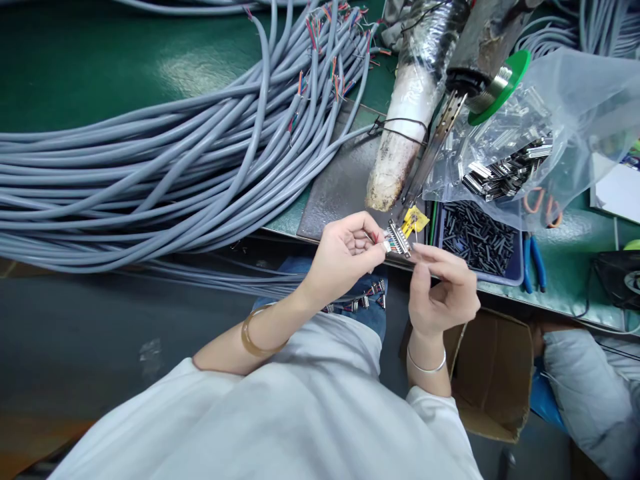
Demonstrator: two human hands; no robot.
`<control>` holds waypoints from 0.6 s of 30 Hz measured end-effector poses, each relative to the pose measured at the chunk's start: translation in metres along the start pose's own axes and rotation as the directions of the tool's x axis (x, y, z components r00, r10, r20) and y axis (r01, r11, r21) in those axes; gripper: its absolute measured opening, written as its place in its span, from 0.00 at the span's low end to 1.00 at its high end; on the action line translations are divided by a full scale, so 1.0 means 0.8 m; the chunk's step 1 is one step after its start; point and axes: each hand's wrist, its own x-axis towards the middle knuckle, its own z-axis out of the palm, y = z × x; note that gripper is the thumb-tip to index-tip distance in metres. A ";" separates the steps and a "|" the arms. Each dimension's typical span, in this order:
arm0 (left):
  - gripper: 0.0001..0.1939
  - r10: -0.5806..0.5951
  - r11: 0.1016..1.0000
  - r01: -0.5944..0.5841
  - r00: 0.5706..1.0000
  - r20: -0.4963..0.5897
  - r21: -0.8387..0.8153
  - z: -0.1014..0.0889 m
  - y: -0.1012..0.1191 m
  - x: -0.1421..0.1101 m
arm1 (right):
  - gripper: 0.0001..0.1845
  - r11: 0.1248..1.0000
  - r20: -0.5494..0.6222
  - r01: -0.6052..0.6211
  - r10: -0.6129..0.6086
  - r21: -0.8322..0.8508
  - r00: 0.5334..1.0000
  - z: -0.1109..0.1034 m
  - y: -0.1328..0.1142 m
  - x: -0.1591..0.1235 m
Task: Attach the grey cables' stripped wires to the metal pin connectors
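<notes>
My left hand (pixel 345 257) is closed in a pinch on thin coloured wires that run into a small metal connector (pixel 399 239). My right hand (pixel 440 287) is closed too, its fingers pinching the connector's right end. Both hands meet at the green bench's (pixel 100 67) front edge. The tip of a soldering iron (pixel 435 143) in its stand points down at the connector. More finished connectors (pixel 367 299) lie on my lap.
A thick bundle of grey cables (pixel 175 160) with stripped coloured ends covers the bench's left half. A clear bag of metal connector shells (pixel 515 153), a blue tray of black tubes (pixel 477 237), blue-handled pliers (pixel 535 260) and a green solder spool (pixel 505 80) lie at right. A cardboard box (pixel 495 373) stands below.
</notes>
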 end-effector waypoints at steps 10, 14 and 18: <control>0.13 -0.169 0.952 0.238 0.932 0.319 -0.191 -0.014 0.012 -0.019 | 0.08 0.973 0.115 0.205 -0.193 -0.104 0.975 -0.009 0.006 -0.010; 0.12 -0.110 0.947 0.196 0.943 0.315 -0.256 -0.019 0.006 -0.026 | 0.07 0.978 0.097 0.183 -0.173 -0.099 0.980 -0.007 -0.009 -0.004; 0.09 -0.004 0.963 0.088 0.950 0.312 -0.254 -0.026 0.003 -0.033 | 0.07 0.963 0.077 -0.224 0.214 0.149 0.974 -0.004 -0.026 0.000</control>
